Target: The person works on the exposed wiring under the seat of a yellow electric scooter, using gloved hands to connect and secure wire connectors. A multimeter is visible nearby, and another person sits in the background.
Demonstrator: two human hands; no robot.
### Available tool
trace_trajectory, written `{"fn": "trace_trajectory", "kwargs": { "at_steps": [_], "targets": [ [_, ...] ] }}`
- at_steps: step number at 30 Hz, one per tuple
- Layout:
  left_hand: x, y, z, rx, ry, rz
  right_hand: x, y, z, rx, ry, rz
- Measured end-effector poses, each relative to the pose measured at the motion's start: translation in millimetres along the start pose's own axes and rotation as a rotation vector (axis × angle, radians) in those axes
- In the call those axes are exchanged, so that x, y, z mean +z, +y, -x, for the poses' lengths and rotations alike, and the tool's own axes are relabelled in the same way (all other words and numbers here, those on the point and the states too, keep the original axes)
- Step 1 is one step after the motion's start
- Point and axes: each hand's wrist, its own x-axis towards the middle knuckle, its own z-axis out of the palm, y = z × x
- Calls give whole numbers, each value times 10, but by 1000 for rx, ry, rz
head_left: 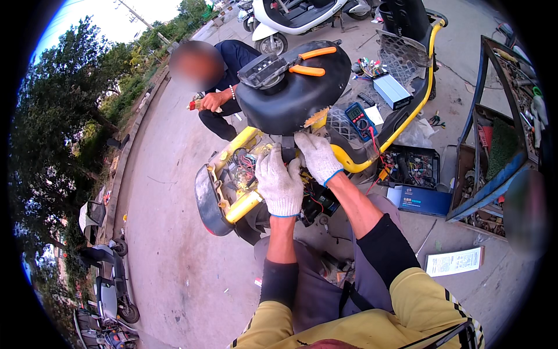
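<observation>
Both my hands wear white knitted gloves and work close together beneath the black seat [273,110] of a yellow-framed scooter [243,206]. My left hand [280,183] has its fingers bent beside a small black part [288,149]; whatever lies in its grip is hidden. Just under the seat's edge, my right hand [318,156] is closed, its fingertips out of sight. Left of my left hand, loose coloured wires [243,164] fill the open rear frame. On the seat lie orange-handled pliers [309,70] beside a black, box-shaped part [263,71].
A blue multimeter [360,120] and a silver-blue metal box [392,91] rest on the scooter's floorboard. To the right are a black parts case [437,168], a blue carton [425,201] and a metal rack [485,195]. Another person's hand [214,101] holds something red at far left.
</observation>
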Motion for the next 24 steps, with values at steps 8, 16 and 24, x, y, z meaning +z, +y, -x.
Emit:
{"fn": "trace_trajectory", "kwargs": {
  "at_steps": [8, 16, 24],
  "targets": [
    [3, 11, -2, 13, 6, 6, 1, -3, 6, 16, 0, -65],
    [3, 11, -1, 10, -4, 6, -4, 30, -14, -10, -11, -38],
    [40, -13, 21, 12, 7, 3, -12, 12, -6, -28, -15, -25]
  ]
}}
